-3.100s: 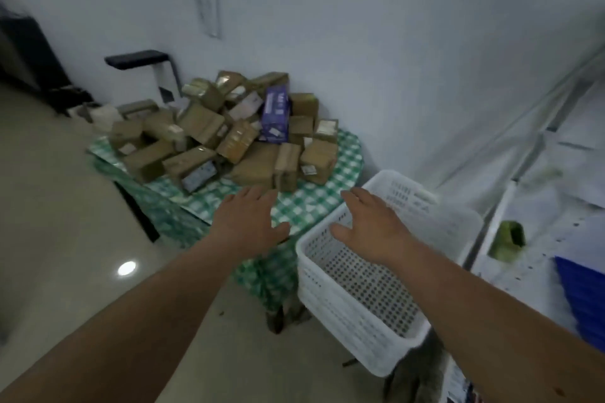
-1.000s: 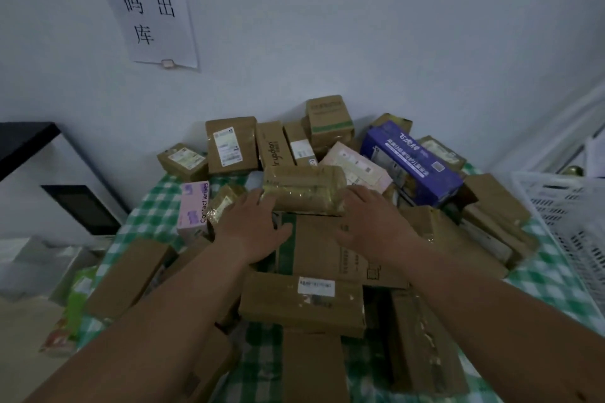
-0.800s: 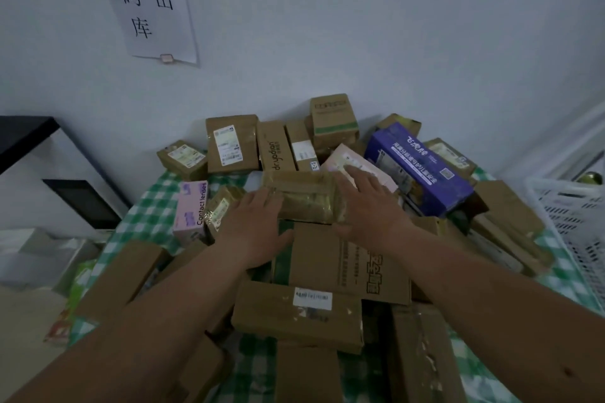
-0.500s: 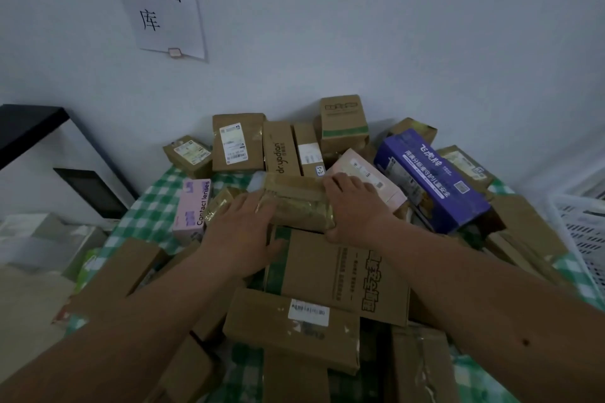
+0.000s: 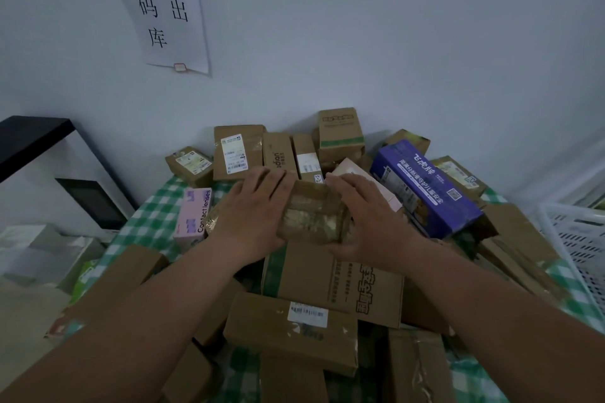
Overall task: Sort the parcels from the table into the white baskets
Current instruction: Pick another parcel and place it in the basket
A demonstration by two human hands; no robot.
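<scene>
A small brown parcel wrapped in shiny tape [image 5: 312, 214] sits atop the pile of cardboard parcels on the green-checked table [image 5: 154, 216]. My left hand [image 5: 253, 216] grips its left end, my right hand [image 5: 366, 219] grips its right end, fingers curled over the far edge. Under it lies a larger carton with green print [image 5: 334, 278]. A white basket [image 5: 579, 239] shows at the right edge.
Around the held parcel lie a purple box [image 5: 425, 186], a pink contact-lens box [image 5: 193, 216] and several brown cartons. A labelled carton [image 5: 291, 330] lies nearest me. A paper sign [image 5: 163, 6] hangs on the wall; a black-topped white unit [image 5: 65, 173] stands left.
I walked up to the table from the basket. Both hands reached the taped parcel, closed round its two ends, and have raised it slightly toward me.
</scene>
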